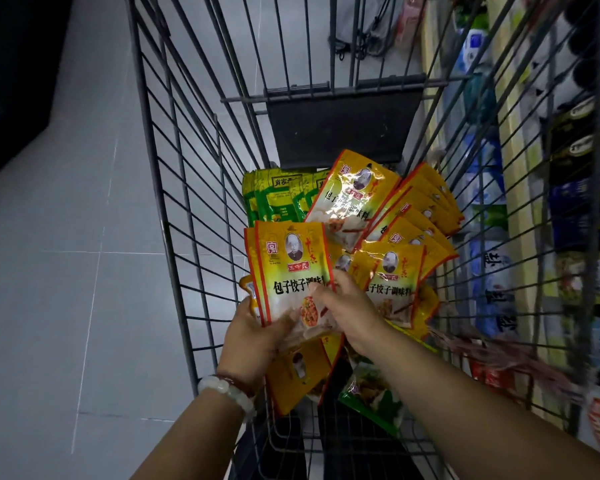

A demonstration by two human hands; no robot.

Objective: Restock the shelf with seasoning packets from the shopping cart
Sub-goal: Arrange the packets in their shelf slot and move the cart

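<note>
You are gripping a small stack of yellow seasoning packets point(288, 271) with both hands inside the shopping cart point(174, 202). Your left hand point(253, 336) is closing round the stack's lower left edge. Your right hand point(347, 313) is pinching its lower right corner. Just beyond your right grip, more yellow packets point(392, 271) are lying fanned in the cart. Farther ahead, green packets point(274, 197) are resting against the far end. Well right of the grip, the shelf point(520, 202) is running alongside.

Yellow plastic seasoning packet with red edge point(288, 271), near left in cart: reads "包子饺子调味", red label "王守义". Same yellow packet to its right point(392, 271): "包子饺子调味料". Far green packets point(274, 195): text partly legible, "肖家".
</note>
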